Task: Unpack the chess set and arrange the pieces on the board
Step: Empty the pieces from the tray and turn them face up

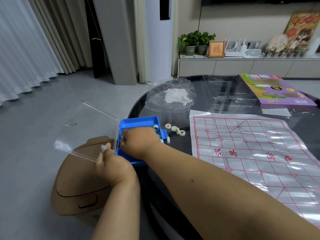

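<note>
Beside board point(256, 153): plastic bag point(170, 96), purple box point(275, 92) | left hand point(112, 163) fingers pinch clear lid point(84, 125) | right hand point(138, 141) curled in blue case point(138, 121), grip unclear

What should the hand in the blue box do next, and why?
Probably lift out the pieces it is reaching for and set them beside the loose pieces on the table. The right hand is inside the blue box, the left hand holds the clear lid open, and the board has no pieces yet.
</note>
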